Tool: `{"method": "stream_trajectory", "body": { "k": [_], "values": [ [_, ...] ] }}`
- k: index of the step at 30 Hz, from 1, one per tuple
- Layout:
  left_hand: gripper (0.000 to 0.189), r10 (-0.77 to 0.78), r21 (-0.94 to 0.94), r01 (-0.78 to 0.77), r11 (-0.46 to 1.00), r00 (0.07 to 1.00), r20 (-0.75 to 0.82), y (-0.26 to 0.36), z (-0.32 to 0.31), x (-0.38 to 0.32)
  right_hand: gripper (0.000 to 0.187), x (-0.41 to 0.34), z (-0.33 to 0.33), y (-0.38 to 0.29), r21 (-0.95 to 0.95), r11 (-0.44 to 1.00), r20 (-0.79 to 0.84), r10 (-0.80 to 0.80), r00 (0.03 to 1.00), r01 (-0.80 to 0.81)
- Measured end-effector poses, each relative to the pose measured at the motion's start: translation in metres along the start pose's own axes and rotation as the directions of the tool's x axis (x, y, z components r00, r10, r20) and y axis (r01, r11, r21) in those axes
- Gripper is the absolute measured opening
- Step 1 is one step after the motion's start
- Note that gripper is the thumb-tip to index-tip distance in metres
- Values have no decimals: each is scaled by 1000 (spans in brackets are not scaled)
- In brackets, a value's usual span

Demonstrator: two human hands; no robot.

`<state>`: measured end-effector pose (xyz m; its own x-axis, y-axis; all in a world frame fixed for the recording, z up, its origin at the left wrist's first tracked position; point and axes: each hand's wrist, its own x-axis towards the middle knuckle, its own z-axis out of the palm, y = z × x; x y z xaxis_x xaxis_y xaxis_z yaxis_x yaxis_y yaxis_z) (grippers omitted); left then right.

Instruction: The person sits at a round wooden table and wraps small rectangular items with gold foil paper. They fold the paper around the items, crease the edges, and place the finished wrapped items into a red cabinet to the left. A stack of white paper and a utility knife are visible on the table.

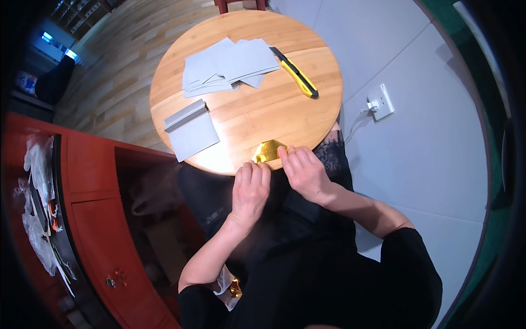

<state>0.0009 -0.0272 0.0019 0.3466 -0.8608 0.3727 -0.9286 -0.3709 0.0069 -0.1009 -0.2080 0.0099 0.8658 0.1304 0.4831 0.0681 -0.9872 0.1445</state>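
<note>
A shiny gold foil paper piece (pixel 270 150), with slanted sides, lies at the near edge of the round wooden table (pixel 254 111). My left hand (pixel 251 185) grips its left corner with bent fingers. At its right corner, my right hand (pixel 304 170) pinches the foil between thumb and fingers. The thumbs are partly hidden. To the left lies a small stack of grey sheets (pixel 195 137), with a folded grey strip (pixel 186 116) across its far edge. Farther back spreads a loose pile of grey sheets (pixel 230 61). Beside that pile rests a yellow and black utility knife (pixel 296 74).
A red cabinet (pixel 94 164) stands at my left, with plastic bags (pixel 39 164) on its black top. On the right, a white plug (pixel 372 106) sits in a wall socket (pixel 384 105). A red stool (pixel 240 5) is beyond the table. Gold pieces (pixel 235 288) show in a bag below.
</note>
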Motion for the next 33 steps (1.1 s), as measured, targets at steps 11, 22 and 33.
{"method": "stream_trajectory", "body": {
  "k": [11, 22, 33],
  "values": [
    [26, -183, -531, 84, 843, 974, -137, -29, -25, 2, 38, -3, -16, 19, 582, 785, -61, 303, 951, -213],
    [13, -639, -791, 54, -609, 557, 530, -4, -16, 6, 45, 18, -17, 2, 772, -572, 613, 554, 563, -279],
    [9, -608, -743, 19, -669, 561, 562, -1, -10, 1, 9, 10, -6, -5, 631, -757, 703, 466, 538, -169]
  ]
}}
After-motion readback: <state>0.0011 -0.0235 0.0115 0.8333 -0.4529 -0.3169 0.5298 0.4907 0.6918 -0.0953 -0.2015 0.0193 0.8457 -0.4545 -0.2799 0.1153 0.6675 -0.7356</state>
